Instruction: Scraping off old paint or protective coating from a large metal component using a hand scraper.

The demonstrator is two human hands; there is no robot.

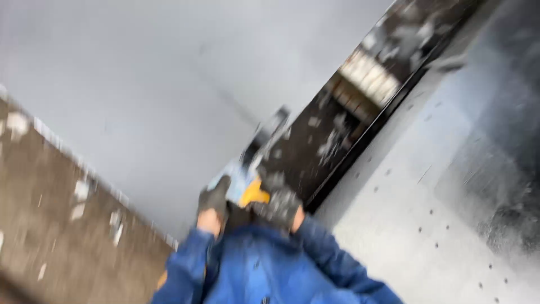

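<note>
The left hand (214, 204), gloved in dark grey, is being held closed around the pale blue and yellow object (243, 188) at lower centre, and the right hand (281, 209), gloved alike, is being pressed to that object's right side; whether its fingers are gripping cannot be told through the heavy blur. What the object is cannot be made out. Both blue sleeves (270, 270) are being raised together from the near edge, where they are cut off. A brown wall (56, 225) is being seen at left, a dark speckled strip (337, 135) running far right, and a pale dotted panel (416, 214) at right
</note>
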